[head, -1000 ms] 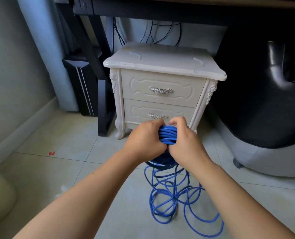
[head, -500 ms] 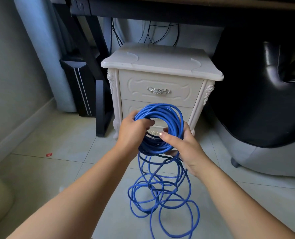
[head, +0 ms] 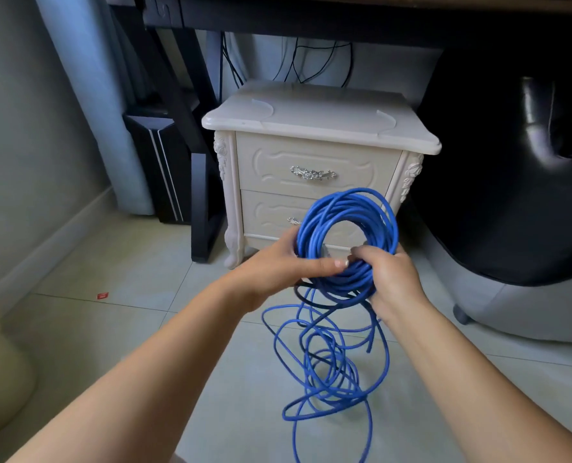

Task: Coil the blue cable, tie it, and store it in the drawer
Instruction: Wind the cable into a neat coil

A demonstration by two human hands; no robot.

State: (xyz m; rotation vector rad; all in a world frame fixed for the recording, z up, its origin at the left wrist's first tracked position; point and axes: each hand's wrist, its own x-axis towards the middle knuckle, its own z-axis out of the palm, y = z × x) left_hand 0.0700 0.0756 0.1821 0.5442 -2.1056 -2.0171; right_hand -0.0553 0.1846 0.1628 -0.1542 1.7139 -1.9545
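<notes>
The blue cable (head: 348, 205) is in the middle of the frame, most of it wound into a round, many-stranded coil held upright in front of the lower drawer (head: 264, 212); the left hand (head: 278, 272) grips the coil's lower left, its thumb laid across the front of the strands and its fingers hidden behind them; the right hand (head: 391, 279) grips the lower right of the coil, fingers curled over the bundle from the front, so both hands are closed round the same ring and nearly touch at its bottom; below the hands the uncoiled rest of the cable hangs down in loose loops (head: 324, 379) that lie tangled on the tiled floor (head: 127, 329) towards the lower centre, one strand running off the bottom edge; behind the coil stands a cream bedside cabinet (head: 311, 128) with carved corners; its upper drawer (head: 271, 165) and the lower one are both closed, the upper showing a silver handle (head: 313, 173), the lower one's handle mostly hidden by the coil; a black desk leg (head: 191, 128) stands just left of the cabinet, thin dark wires (head: 298, 61) hang behind it, and a black leather chair (head: 512, 195) fills the right side; a small red scrap (head: 103, 295) lies on the tiles at left
</notes>
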